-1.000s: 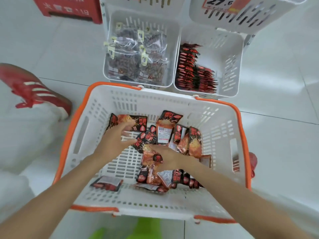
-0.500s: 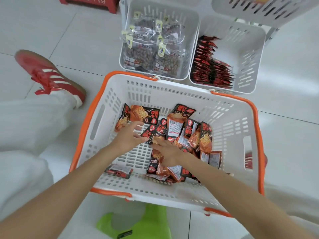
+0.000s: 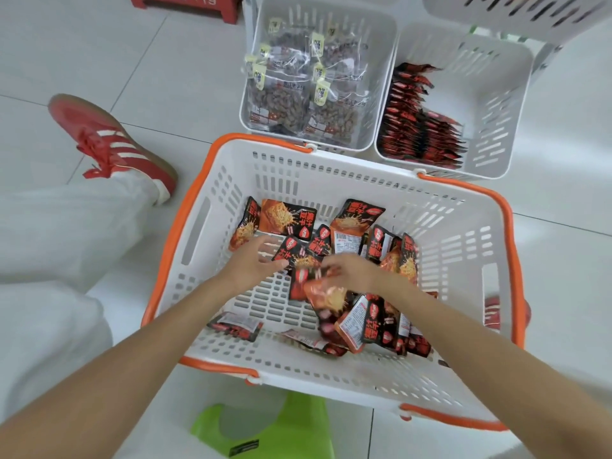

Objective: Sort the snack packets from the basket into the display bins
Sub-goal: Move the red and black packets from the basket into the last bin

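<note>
- Nearest, a green stool (image 3: 265,429) pokes out under the near rim of the orange-edged white basket (image 3: 331,376).
- Inside, snack packets (image 3: 374,323) heap across the middle and right, and the left part of the slotted bottom lies bare.
- The left hand (image 3: 251,263) is spread loose, its fingertips touching a red-and-black packet (image 3: 293,251).
- The right hand (image 3: 351,270), somewhat blurred, curls its fingers round an orange packet (image 3: 326,293) at the heap's edge.
- Just past the far rim stand two white display bins.
- The left bin (image 3: 377,38) is filled with clear bags of nuts (image 3: 298,104).
- The right bin (image 3: 480,104) holds an upright row of red packets (image 3: 417,127) along its left wall, and its right half is free.
- A red shoe (image 3: 109,144) rests on the tiles, apart from the basket's left side.
</note>
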Tool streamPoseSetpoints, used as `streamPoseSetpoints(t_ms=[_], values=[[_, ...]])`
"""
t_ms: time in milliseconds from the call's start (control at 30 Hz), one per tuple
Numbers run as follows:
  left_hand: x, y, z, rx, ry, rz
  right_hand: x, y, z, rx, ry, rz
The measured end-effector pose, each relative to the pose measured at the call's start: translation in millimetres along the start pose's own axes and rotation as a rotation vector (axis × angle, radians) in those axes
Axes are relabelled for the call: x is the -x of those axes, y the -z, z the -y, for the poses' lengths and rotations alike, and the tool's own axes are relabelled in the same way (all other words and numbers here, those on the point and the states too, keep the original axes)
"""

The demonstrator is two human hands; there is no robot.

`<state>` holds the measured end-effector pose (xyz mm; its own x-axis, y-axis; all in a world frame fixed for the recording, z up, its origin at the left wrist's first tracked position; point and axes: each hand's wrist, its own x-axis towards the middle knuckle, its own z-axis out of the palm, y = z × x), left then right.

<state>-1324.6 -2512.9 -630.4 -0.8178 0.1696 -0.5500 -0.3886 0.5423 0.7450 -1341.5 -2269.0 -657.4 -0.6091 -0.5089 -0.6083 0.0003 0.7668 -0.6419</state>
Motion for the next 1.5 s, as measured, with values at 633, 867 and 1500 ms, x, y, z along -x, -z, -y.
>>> streamPoseSetpoints(t_ms=[633,867,1500], values=[[1,31,-84,0.802,0.039,0.243,43,62,53,-0.540,0.088,-0.680],[0,28,-81,0.840,0.043,0.102,47,60,57,-0.963,-0.028,-0.913],[-8,52,-36,0.572,0.057,-0.150,1,0,27,-0.036,0.012,-0.346]])
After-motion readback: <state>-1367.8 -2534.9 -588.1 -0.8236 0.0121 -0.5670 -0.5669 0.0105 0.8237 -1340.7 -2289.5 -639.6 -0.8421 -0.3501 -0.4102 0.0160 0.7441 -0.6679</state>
